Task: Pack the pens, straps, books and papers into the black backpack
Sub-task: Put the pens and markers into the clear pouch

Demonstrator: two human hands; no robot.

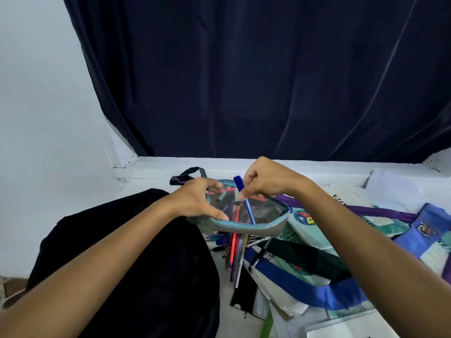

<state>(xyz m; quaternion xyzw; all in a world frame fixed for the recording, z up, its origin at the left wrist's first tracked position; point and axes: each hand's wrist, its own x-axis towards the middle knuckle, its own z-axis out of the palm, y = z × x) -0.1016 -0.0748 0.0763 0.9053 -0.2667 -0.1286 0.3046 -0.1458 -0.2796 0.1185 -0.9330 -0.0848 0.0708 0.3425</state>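
My left hand (199, 200) grips the left end of a clear pencil pouch (264, 213) with teal and grey trim, held above the table. My right hand (264, 180) pinches a blue pen (247, 207) that stands slanted in the pouch's open top. Several coloured pens lie inside the pouch. More loose pens (238, 254) lie on the table under it. The black backpack (136, 252) lies at the lower left, under my left forearm. A blue strap (300, 286), a purple strap (373, 211) and a dark green strap (307, 258) cross the books and papers (305, 240) on the right.
A dark navy curtain (268, 81) hangs behind the white sill (195, 164). A white wall (36, 118) stands to the left. A black-and-purple strap loop (188, 175) lies behind the pouch. A blue folder (424, 230) sits at the far right.
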